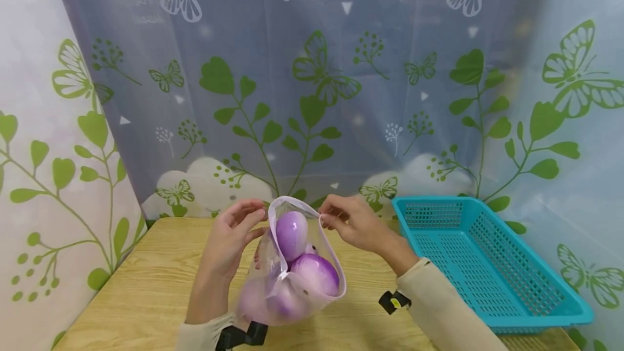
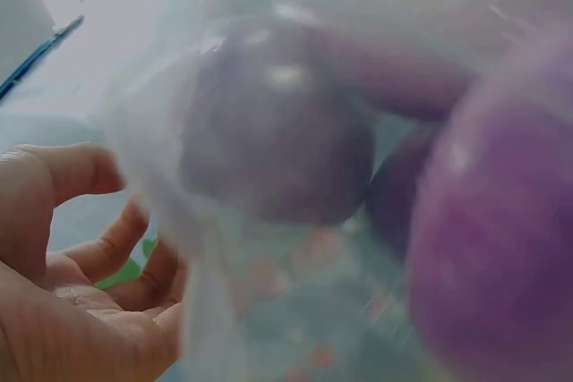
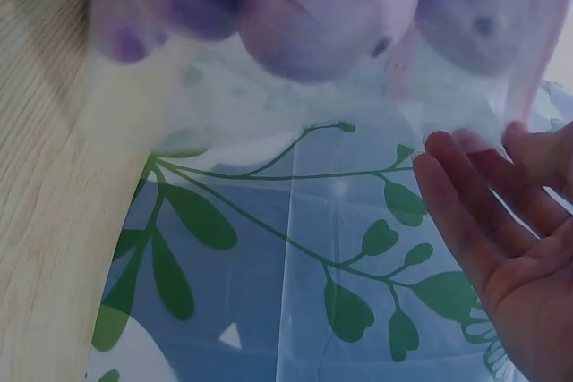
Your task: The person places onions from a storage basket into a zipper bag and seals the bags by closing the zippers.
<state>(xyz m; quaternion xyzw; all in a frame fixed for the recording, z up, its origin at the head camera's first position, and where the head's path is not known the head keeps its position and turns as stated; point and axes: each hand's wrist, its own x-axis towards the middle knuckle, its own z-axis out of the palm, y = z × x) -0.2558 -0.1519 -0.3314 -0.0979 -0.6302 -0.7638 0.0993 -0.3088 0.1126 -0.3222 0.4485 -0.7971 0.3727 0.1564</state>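
A see-through bag [image 1: 260,286] with a pale zipper-like rim stands open at its mouth in the middle of the head view. Several glossy, rounded purple-and-white objects fill it; one egg-shaped purple piece [image 1: 291,236] sits near the mouth, above a fatter purple-and-white piece [image 1: 314,274]. My left hand [image 1: 233,237] pinches the left side of the bag's mouth. On the other side, my right hand [image 1: 353,221] pinches the rim between thumb and fingers. Both wrist views show the same purple pieces blurred through the bag, in the left wrist view [image 2: 277,131] and the right wrist view [image 3: 331,15].
A turquoise perforated plastic basket [image 1: 453,264] stands on the right of the wooden table [image 1: 146,275], beside my right forearm. Behind the table hangs a blue curtain [image 1: 273,42] printed with butterflies and leaves. Black straps with small devices [image 1: 244,335] sit at my wrists.
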